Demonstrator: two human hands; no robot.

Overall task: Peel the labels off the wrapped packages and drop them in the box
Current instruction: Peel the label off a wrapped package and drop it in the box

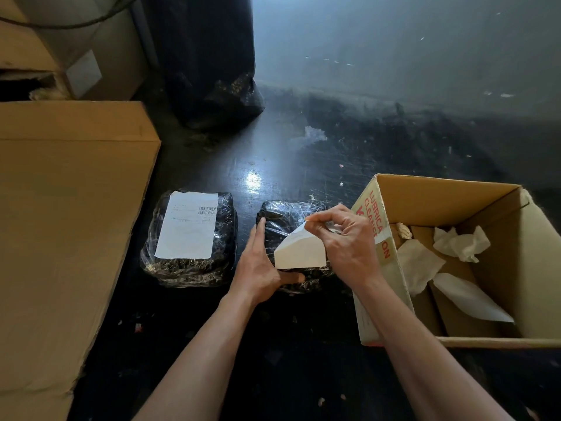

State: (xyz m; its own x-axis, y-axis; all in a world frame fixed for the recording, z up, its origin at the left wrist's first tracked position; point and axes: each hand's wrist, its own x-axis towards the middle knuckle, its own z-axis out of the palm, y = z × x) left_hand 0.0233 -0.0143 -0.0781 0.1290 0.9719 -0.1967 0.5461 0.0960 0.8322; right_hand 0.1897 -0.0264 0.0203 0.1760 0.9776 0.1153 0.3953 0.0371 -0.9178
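Left hand (261,265) lies flat along the near-left side of the right package (288,217), fingers together, thumb hooked round its front edge; likely bracing it so it doesn't lift with the pull. Right hand (343,238) pinches the far corner of the label (299,252) between thumb and forefinger, folding it back toward the person; white underside shows, near edge seems stuck to the wrap. Peel looks well under way. Box (449,192) sits open just right of that hand, so the drop is short; crumpled labels (461,243) already lie inside. Left package (188,268), just beside the right one on the dark floor (288,159), has its label intact (188,224); probably next. Big carton (66,208) to the far left, black bag (212,86) beyond.
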